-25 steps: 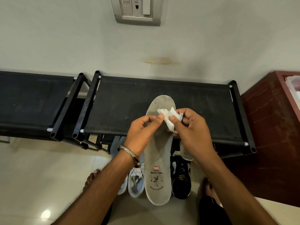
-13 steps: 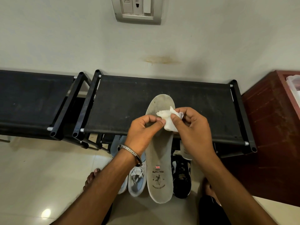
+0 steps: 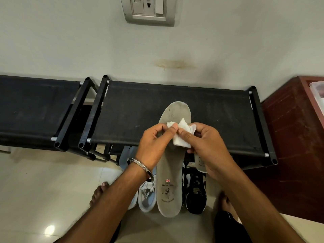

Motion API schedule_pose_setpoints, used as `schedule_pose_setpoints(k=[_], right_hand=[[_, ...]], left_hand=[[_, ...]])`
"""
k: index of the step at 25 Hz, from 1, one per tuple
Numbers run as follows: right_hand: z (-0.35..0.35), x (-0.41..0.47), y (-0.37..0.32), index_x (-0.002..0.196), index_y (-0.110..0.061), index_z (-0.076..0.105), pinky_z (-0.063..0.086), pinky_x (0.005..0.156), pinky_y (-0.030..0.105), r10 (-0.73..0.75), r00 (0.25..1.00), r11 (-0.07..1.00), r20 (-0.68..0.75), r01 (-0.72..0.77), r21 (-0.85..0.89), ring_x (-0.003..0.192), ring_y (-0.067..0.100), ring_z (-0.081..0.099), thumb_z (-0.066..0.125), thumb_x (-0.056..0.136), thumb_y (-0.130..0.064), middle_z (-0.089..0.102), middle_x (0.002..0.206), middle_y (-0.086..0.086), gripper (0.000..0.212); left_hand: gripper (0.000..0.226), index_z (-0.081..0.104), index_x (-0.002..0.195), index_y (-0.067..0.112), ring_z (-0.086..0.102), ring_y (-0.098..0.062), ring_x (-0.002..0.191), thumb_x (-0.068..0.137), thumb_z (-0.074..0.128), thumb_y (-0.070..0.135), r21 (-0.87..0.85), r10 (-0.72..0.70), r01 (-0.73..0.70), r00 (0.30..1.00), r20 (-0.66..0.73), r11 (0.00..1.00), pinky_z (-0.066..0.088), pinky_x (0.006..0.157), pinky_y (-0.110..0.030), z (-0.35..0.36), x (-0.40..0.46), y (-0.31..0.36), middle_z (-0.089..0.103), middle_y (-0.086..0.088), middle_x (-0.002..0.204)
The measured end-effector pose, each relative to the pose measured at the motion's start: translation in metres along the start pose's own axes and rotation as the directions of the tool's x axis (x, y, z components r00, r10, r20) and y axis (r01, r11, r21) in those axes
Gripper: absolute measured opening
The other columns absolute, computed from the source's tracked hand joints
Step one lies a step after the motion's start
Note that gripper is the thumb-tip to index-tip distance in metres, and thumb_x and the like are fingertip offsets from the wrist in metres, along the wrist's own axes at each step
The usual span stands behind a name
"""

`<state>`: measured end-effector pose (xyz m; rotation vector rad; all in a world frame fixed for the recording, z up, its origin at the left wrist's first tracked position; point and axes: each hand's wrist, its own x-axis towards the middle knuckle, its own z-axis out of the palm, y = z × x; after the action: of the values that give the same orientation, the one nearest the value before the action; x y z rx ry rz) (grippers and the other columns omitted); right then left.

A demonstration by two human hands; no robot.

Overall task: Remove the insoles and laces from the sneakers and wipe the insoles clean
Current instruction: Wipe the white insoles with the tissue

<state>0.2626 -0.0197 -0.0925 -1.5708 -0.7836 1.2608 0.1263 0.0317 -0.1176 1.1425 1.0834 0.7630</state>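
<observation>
A long grey foam insole [image 3: 172, 169] with a small flag print and dark lettering near its heel is held out over the front edge of the black fabric-topped bench [image 3: 133, 109], its worn toe end over the bench fabric and its heel end out past that edge, above the floor. The left hand [image 3: 154, 146], wearing a metal bangle [image 3: 140, 166] at the wrist, pinches one corner of a crumpled white tissue [image 3: 181, 135] between thumb and forefinger, so its grip is clamped on the tissue. The right hand [image 3: 208, 146] pinches the opposite side of the same tissue with its thumb and fingers; its lower fingers seem also to support the insole's edge, though that contact is partly hidden. The tissue lies against the upper face of the insole, just behind its toe area.

Below the bench's front edge, on the pale tiled floor [image 3: 35, 190], a light blue-white sneaker [image 3: 147, 199] stands left of the insole and a black sneaker [image 3: 195, 195] right of it. A second pale insole [image 3: 199, 162] shows beside the right hand, above the black sneaker. To the right of the bench stands a dark red wooden cabinet [image 3: 294, 146].
</observation>
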Motion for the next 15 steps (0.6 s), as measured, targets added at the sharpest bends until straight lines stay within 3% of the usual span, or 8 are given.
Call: schedule_pose_setpoints(k=[4,8,12,15], right_hand=[[0.0002,-0.0010,-0.0007,0.097,-0.007,0.068,0.060,0.076,0.031,-0.011,1.000,1.000,0.024,0.010,0.016,0.087,0.019,0.073,0.075,0.084,-0.016,0.075,0.090,0.007,0.017],[0.0004,-0.0012,-0.0041,0.103,-0.008,0.069,0.058,0.070,0.025,0.050,0.997,0.987,0.059,-0.058,0.148,0.088,0.018,0.073,0.072,0.085,-0.013,0.076,0.093,0.007,0.019],[0.0014,-0.0026,-0.0054,0.096,-0.010,0.071,0.054,0.064,0.019,0.005,0.999,0.998,0.039,-0.007,0.063,0.083,0.012,0.073,0.070,0.088,-0.020,0.076,0.088,0.004,0.013],[0.0015,-0.0030,-0.0036,0.098,-0.012,0.071,0.055,0.064,0.020,-0.035,0.999,0.999,0.019,0.035,0.001,0.083,0.012,0.073,0.067,0.090,-0.022,0.076,0.088,0.001,0.013]], left_hand=[[0.015,0.070,0.089,0.003,0.067,-0.007,0.081,0.089,0.066,0.017,0.038,0.046,-0.045,0.998,-0.031,0.998,0.054,0.073,-0.020,0.0009,0.0000,0.0021,0.073,-0.004,0.087],[0.020,0.065,0.084,-0.003,0.064,-0.006,0.077,0.091,0.064,0.016,0.027,0.040,-0.039,0.998,-0.040,0.999,0.053,0.069,-0.020,-0.0020,0.0020,0.0012,0.069,-0.004,0.081],[0.028,0.068,0.091,-0.005,0.064,-0.010,0.079,0.090,0.065,0.022,-0.013,-0.003,0.003,1.000,-0.026,1.000,0.053,0.071,-0.021,-0.0008,0.0007,0.0014,0.071,-0.016,0.088],[0.026,0.067,0.090,-0.008,0.060,-0.010,0.073,0.090,0.065,0.018,-0.018,-0.006,0.005,0.999,-0.042,1.000,0.051,0.066,-0.018,-0.0020,0.0007,0.0034,0.067,-0.014,0.081]])
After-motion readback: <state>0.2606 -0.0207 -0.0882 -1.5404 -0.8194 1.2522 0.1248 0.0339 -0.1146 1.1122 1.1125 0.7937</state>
